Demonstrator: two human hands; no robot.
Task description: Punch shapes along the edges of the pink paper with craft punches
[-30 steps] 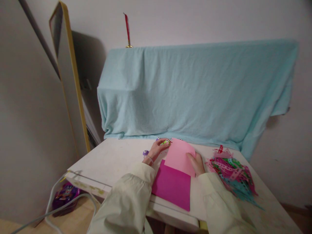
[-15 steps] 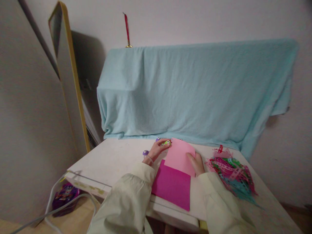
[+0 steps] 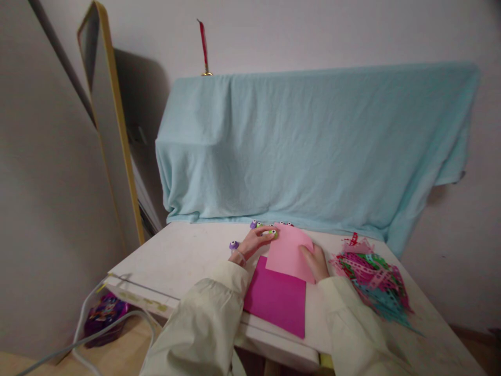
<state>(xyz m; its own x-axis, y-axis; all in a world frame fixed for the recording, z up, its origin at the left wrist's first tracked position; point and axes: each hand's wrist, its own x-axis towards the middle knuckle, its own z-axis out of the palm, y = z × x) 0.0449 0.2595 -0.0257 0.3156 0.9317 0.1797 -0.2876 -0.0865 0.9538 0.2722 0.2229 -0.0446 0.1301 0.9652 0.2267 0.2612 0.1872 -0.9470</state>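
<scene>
A light pink sheet of paper (image 3: 291, 256) is held up a little over the table, pinched at its right edge by my right hand (image 3: 316, 260). My left hand (image 3: 254, 244) grips a small green one-eyed piece (image 3: 273, 234) at the sheet's upper left corner; whether it clamps the paper I cannot tell. Beneath the pink sheet lies a magenta sheet (image 3: 276, 300), partly covered by it. A purple one-eyed piece (image 3: 234, 245) sits left of my left wrist. Several similar pieces stand in a row behind, including a purple one (image 3: 254, 224).
A heap of colourful strips with holes (image 3: 376, 277) lies on the right of the white table (image 3: 164, 256). Light blue cloth (image 3: 305, 146) hangs behind the table. A wood-framed mirror (image 3: 117, 120) leans at left. Below are a white cable (image 3: 78, 334) and a purple bag (image 3: 104, 318).
My left hand has shifted slightly, bringing the green piece right and down onto the pink sheet's corner. More of the one-eyed pieces behind are now visible. My right hand is nearly unmoved.
</scene>
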